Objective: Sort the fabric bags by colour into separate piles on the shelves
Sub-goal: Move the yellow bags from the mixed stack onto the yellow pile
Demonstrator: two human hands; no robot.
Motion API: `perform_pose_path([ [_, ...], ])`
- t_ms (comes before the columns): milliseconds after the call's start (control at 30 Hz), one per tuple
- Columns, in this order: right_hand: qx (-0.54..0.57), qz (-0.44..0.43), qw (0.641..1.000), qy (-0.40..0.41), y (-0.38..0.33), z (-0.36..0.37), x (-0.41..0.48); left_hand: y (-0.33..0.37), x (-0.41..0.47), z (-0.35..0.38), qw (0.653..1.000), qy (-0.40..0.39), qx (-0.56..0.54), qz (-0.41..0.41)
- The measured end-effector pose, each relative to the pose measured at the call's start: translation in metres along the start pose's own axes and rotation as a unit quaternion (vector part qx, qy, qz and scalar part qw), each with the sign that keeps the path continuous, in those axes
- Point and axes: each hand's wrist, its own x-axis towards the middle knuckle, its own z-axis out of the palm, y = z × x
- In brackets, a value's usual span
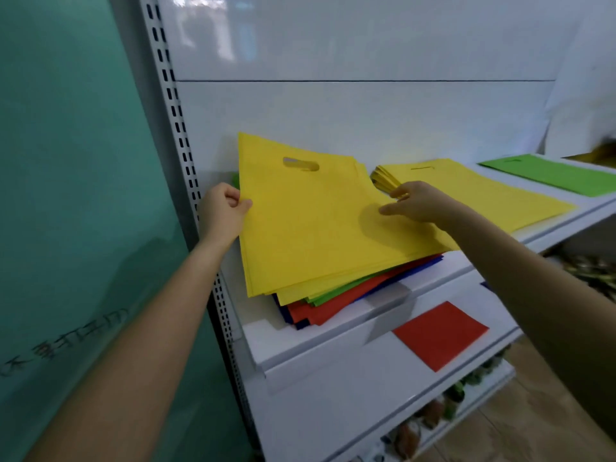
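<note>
A bundle of flat yellow fabric bags [306,221] with an oval handle slot is held tilted above a mixed stack of yellow, green, red and blue fabric bags [320,308] on the white metal upper shelf [566,225]. Its 9 o'clock edge is pinched by the left hand [223,208], its 3 o'clock edge by the right hand [416,203]. At 2 o'clock of the bundle a pile of yellow bags [483,191] is laid, a flat green bag [550,176] beyond. At 5 o'clock, a flat red bag [440,335] is laid on the lower shelf [333,378].
</note>
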Motion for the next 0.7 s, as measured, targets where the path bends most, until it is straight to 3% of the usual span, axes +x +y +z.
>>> perform_pose_path([
  [200, -0.035, -0.039, 0.997, 0.062, -0.001, 0.003, -0.023, 0.001, -0.005, -0.007, 0.992, 0.012, -0.116, 0.058],
  [300, -0.002, -0.034, 0.996, 0.079, 0.001, 0.002, -0.029, 0.007, -0.005, -0.013, 0.983, -0.004, -0.173, 0.065],
  [500, 0.129, -0.014, 0.986, 0.103, 0.011, -0.006, -0.045, 0.025, -0.012, -0.017, 0.957, -0.025, -0.289, 0.004],
  [600, 0.181, -0.021, 0.974, 0.135, 0.017, -0.011, -0.059, 0.038, -0.017, -0.015, 0.954, -0.026, -0.299, 0.003],
  [700, 0.224, -0.028, 0.954, 0.198, 0.029, -0.018, -0.078, 0.055, -0.022, -0.01, 0.967, -0.036, -0.244, 0.068],
])
